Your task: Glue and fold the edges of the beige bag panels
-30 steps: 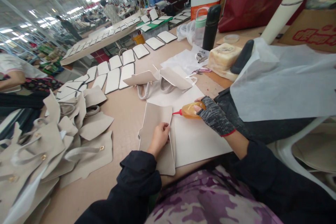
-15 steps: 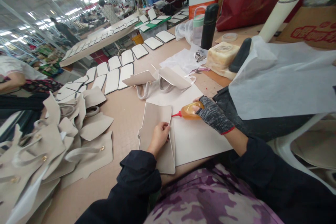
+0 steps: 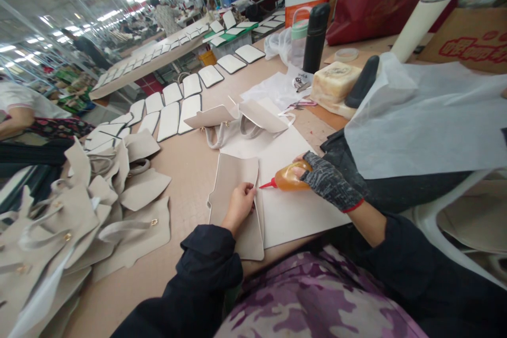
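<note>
My left hand point(image 3: 241, 202) pinches the right edge of a folded beige leather-like panel point(image 3: 233, 169), which lies on the table partly over a white sheet point(image 3: 293, 216). In a grey fingerless glove, my right hand point(image 3: 322, 177) is wrapped round a squeeze bottle point(image 3: 291, 176) of amber liquid. The bottle is tilted sideways, and its red nozzle point(image 3: 268, 185) points left at the panel's edge, close to my left fingertips. Whether the tip touches the edge I cannot tell. Beyond lie two beige pieces with handles point(image 3: 261, 116).
Beige bag panels with handles point(image 3: 51, 227) are heaped at the left. White dark-edged pieces point(image 3: 168, 121) line the far table edge. A black flask point(image 3: 316, 37), a yellowish block point(image 3: 336, 80) and white film point(image 3: 428, 121) stand or lie at the right. A co-worker's arm point(image 3: 18, 119) shows far left.
My right hand has brought the bottle down toward me along the panel's edge, and the nozzle now slants more. My left hand and the panel have hardly moved.
</note>
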The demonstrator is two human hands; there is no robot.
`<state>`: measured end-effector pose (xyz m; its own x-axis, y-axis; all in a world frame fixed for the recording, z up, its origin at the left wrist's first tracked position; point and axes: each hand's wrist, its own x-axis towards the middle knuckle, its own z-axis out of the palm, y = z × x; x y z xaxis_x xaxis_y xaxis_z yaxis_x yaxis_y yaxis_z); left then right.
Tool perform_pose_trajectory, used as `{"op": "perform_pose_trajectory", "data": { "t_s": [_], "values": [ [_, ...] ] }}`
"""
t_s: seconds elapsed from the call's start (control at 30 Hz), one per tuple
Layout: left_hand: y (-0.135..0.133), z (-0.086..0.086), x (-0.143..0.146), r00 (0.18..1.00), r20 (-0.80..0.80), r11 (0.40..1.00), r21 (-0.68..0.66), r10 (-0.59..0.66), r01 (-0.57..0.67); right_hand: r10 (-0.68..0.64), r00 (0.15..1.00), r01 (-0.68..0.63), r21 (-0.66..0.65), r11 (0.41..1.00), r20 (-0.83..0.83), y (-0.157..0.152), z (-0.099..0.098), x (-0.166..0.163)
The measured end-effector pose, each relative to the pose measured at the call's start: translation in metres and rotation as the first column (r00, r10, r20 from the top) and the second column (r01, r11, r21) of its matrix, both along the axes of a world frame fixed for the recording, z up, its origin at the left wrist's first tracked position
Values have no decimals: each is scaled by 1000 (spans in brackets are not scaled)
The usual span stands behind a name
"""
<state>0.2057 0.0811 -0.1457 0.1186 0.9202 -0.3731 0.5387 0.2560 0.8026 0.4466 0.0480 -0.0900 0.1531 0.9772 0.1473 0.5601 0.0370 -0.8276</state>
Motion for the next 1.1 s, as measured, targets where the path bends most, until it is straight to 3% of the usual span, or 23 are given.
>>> {"op": "perform_pose_trajectory", "data": {
  "t_s": [0.37, 0.73, 1.1],
  "values": [
    [-1, 1, 0, 1000, 20, 1000, 1, 0, 0, 32, 999, -30, -44, 999, 44, -34, -6, -4],
    [-3, 2, 1, 1000, 14, 1000, 12, 13, -13, 43, 997, -54, -170, 984, -68, -63, -9, -11],
    [-5, -2, 1, 1000, 2, 999, 41, 1, -1, 73, 987, -98, -181, 979, -141, -86, -6, -14]
  ]
}}
